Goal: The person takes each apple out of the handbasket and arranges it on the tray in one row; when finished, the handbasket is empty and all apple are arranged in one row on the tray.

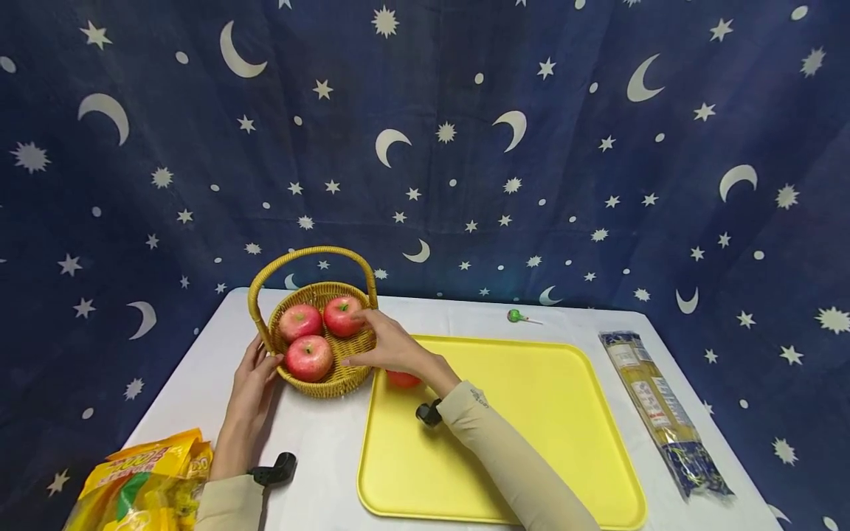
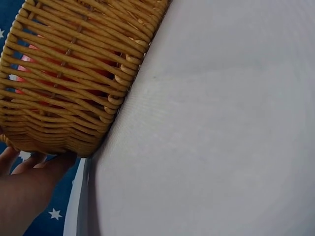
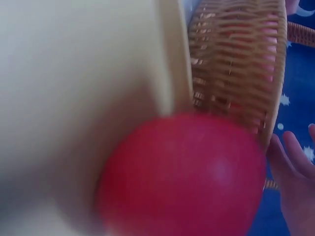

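Observation:
A round wicker basket with a tall arched handle holds three red apples. My left hand rests against the basket's left side, its fingertips on the outer wicker wall. Over the basket's right rim reaches my right hand, thumb and fingers spread apart. Its fingertips are right at the right-hand apple. Another red apple lies on the yellow tray beneath my right wrist, partly hidden; this apple looms large in the right wrist view.
Yellow snack bags lie at the front left. A green lollipop sits behind the tray. To the tray's right lies a long clear pack with blue ends, pale strands inside. A starry blue curtain hangs behind the white table.

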The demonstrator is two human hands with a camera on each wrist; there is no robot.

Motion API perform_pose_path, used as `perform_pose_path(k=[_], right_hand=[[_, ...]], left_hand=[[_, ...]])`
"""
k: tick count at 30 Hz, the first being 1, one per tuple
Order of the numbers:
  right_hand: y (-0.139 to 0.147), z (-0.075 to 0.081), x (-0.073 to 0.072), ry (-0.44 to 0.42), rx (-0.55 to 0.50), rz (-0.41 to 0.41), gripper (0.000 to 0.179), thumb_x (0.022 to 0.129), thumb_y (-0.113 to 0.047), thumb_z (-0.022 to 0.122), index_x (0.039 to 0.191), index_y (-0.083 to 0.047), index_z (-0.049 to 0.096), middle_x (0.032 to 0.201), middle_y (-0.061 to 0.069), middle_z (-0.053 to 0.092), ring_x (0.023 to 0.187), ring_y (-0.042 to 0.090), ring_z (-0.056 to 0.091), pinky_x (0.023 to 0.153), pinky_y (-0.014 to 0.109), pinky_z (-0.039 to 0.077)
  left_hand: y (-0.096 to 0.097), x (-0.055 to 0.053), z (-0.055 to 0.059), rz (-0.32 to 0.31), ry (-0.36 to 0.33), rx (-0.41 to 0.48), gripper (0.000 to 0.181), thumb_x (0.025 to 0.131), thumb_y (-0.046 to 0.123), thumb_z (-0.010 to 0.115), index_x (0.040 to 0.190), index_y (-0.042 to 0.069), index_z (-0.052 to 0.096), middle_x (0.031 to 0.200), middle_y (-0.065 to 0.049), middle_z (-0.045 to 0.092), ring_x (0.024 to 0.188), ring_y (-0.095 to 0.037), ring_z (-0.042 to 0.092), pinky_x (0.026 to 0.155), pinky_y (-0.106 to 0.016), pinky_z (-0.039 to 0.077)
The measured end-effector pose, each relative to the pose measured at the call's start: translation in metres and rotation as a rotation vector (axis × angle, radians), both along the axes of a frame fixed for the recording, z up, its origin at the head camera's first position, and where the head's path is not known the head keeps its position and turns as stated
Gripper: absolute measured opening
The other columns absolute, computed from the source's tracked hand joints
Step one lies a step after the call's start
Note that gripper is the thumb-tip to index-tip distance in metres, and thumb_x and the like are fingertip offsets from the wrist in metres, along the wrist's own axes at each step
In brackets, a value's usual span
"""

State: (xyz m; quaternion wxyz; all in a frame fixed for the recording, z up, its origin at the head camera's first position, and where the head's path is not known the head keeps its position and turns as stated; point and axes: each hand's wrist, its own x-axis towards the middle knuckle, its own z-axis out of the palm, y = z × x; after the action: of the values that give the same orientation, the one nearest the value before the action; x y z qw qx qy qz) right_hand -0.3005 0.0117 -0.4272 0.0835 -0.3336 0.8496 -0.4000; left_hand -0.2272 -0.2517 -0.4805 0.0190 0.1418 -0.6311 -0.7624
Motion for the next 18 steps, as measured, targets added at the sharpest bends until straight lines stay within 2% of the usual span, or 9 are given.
perform_pose_path(k=[4, 7, 12, 18], right_hand=[[-0.019, 0.000, -0.001, 0.024, 0.073, 0.028, 0.089, 0.081, -0.041, 0.087, 0.153, -0.010, 0.045, 0.153, 0.004, 0.052, 0.142, 0.020, 0.047, 0.120, 0.036, 0.040], [-0.033, 0.000, -0.003, 0.024, 0.119, 0.046, 0.090, 0.081, -0.042, 0.086, 0.154, -0.009, 0.045, 0.154, 0.004, 0.052, 0.142, 0.020, 0.048, 0.120, 0.033, 0.040], [-0.048, -0.004, -0.007, -0.022, 0.141, 0.062, 0.084, 0.079, -0.038, 0.088, 0.148, -0.009, 0.049, 0.147, 0.010, 0.057, 0.136, 0.025, 0.053, 0.114, 0.026, 0.044], [-0.062, -0.011, -0.009, -0.013, 0.198, 0.057, 0.085, 0.078, -0.039, 0.089, 0.148, -0.010, 0.050, 0.146, 0.006, 0.058, 0.137, 0.018, 0.052, 0.115, 0.022, 0.041]], left_hand=[[0.000, 0.001, -0.002, 0.005, 0.002, -0.011, 0.071, 0.108, 0.012, 0.046, 0.167, 0.030, 0.011, 0.174, 0.001, 0.013, 0.156, -0.018, 0.022, 0.128, -0.036, 0.025], [-0.001, 0.002, 0.000, 0.014, -0.003, -0.017, 0.071, 0.108, 0.013, 0.046, 0.167, 0.030, 0.012, 0.174, 0.001, 0.013, 0.156, -0.018, 0.023, 0.128, -0.035, 0.025], [0.000, 0.002, 0.000, 0.006, -0.010, -0.013, 0.071, 0.107, 0.012, 0.046, 0.167, 0.030, 0.011, 0.174, 0.000, 0.012, 0.157, -0.018, 0.022, 0.129, -0.036, 0.024], [0.000, -0.001, -0.002, 0.002, -0.004, -0.011, 0.070, 0.107, 0.011, 0.044, 0.167, 0.027, 0.011, 0.174, -0.001, 0.011, 0.157, -0.020, 0.023, 0.128, -0.036, 0.025]])
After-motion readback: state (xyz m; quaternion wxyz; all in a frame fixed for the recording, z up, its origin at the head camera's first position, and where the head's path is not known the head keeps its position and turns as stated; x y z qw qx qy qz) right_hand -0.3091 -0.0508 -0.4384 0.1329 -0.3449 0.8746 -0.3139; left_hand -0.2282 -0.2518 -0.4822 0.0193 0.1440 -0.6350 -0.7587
